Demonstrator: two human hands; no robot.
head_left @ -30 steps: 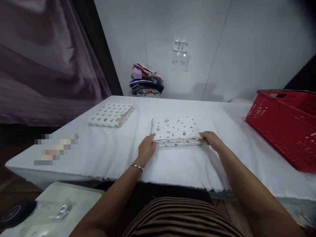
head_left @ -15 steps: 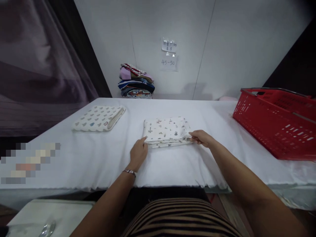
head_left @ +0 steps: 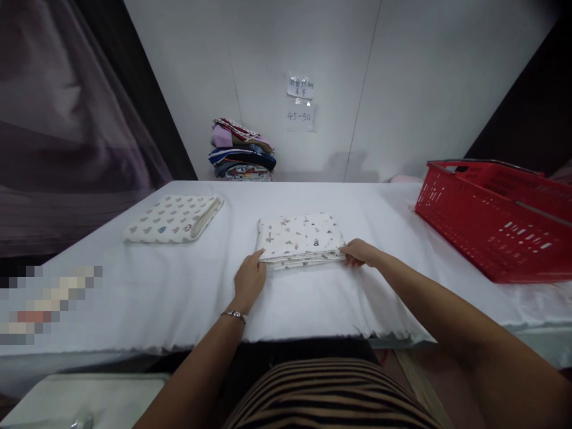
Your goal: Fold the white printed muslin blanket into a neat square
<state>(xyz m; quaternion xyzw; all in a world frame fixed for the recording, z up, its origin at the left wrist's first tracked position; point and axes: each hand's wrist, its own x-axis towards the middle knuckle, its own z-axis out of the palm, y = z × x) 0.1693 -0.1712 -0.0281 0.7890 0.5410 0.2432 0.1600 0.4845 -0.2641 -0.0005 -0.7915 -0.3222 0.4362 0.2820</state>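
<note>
A folded white cloth (head_left: 299, 234) with small printed figures lies in the middle of the white-covered table (head_left: 304, 304), its layered edges facing me. My left hand (head_left: 249, 275) grips its near left corner between thumb and fingers. At the near right corner, my right hand (head_left: 358, 252) pinches the cloth's edge, thumb on top. To the left lies a second folded cloth (head_left: 174, 219), cream with rows of grey shapes; neither hand touches it.
A red plastic basket (head_left: 487, 220) stands at the table's right. Behind the far edge rises a stack of folded fabrics (head_left: 242, 152) against the wall, left of two paper signs (head_left: 301, 116). A pale seat (head_left: 89, 399) is below the table at left.
My right hand has brought the cloth's right side down flat, and its upper layer now looks smoother and squarer. My left hand keeps its hold on the left corner. The view has shifted slightly.
</note>
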